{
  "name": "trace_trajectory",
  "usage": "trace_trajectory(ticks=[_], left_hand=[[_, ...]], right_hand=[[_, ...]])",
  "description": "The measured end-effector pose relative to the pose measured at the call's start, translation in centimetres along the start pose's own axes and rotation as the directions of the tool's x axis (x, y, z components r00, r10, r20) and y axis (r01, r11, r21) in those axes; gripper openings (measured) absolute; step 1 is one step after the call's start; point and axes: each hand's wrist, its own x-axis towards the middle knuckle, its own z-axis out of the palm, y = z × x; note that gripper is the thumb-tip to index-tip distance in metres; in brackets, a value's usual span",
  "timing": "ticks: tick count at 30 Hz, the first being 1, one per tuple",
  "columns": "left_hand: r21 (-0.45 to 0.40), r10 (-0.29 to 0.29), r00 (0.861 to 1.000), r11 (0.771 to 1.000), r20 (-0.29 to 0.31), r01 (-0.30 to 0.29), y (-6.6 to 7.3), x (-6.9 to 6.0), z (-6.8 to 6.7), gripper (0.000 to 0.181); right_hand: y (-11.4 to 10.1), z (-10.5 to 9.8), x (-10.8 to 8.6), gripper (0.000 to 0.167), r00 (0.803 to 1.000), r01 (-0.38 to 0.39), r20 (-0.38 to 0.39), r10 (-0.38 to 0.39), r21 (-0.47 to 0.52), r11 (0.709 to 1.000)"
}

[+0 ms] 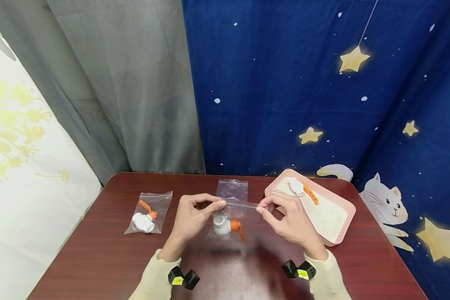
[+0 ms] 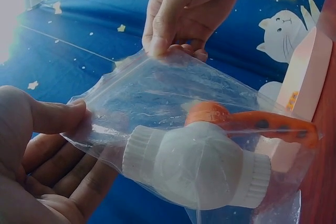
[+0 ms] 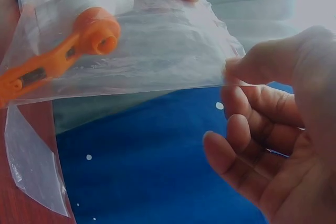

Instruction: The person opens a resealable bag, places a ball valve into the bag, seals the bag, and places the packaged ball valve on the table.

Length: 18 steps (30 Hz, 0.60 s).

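Between both hands hangs a clear zip bag (image 2: 157,87), its top edge stretched level above the table. Inside it lies a white plastic ball valve (image 2: 202,163) with an orange lever handle (image 3: 63,56). My left hand (image 1: 193,216) pinches the bag's left top corner between thumb and fingers. The opposite top corner is pinched by my right hand (image 1: 288,216). Whether the zip strip is sealed cannot be made out.
At the left lies another clear bag (image 1: 165,208) holding a white and orange valve (image 1: 144,221). A flat clear bag (image 1: 232,189) lies behind my hands. A pink tray (image 1: 346,216) at the right holds one more valve (image 1: 298,186).
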Motion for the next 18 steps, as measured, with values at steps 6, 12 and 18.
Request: trace_trajectory(ticks=[6, 12, 18], left_hand=[[-0.026, -0.012, 1.0, 1.0, 0.008, 0.013, -0.04, 0.01, -0.09, 0.008], [-0.009, -0.028, 1.0, 1.0, -0.013, 0.028, -0.09, -0.12, 0.18, 0.009], [-0.003, -0.072, 0.996, 0.997, -0.055, 0.072, 0.06, -0.23, 0.91, 0.011]], right_hand=[[-0.04, -0.14, 0.04, 0.018, 1.0, 0.005, 0.009, -0.005, 0.017, 1.0], [0.1, -0.33, -0.04, 0.02, 0.999, -0.042, 0.031, 0.042, -0.011, 0.999], [0.18, -0.43, -0.05, 0.017, 0.995, -0.086, 0.04, 0.086, -0.01, 0.996]])
